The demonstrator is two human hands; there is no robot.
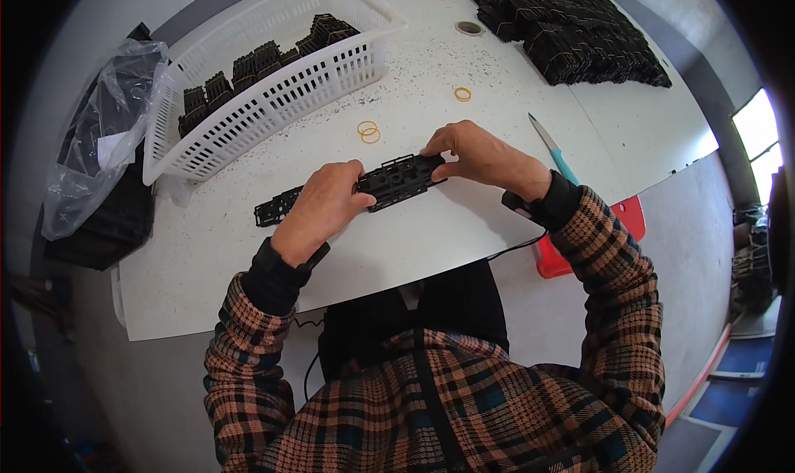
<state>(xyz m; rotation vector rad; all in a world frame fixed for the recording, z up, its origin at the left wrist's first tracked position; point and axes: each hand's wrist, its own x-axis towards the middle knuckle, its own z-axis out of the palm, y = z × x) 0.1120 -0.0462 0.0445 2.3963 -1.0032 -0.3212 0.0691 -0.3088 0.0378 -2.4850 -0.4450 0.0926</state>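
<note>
A black plastic lattice part (401,180) lies between my hands over the white table, its long side running left to right. My left hand (321,204) grips its left end with thumb and fingers. At the right end my right hand (476,154) pinches it between thumb and fingertips. Another black lattice piece (277,206) sticks out to the left from under my left hand; whether the two are joined is hidden by that hand. Just beyond the part, yellow rubber bands (369,132) rest on the table.
A white perforated basket (273,100) holding black parts (257,64) stands at the far left, beside a black crate (108,216) with clear plastic. Bundled black parts (571,47) pile up far right. A knife (553,148) with a turquoise handle lies right; a red stool (553,258) is below.
</note>
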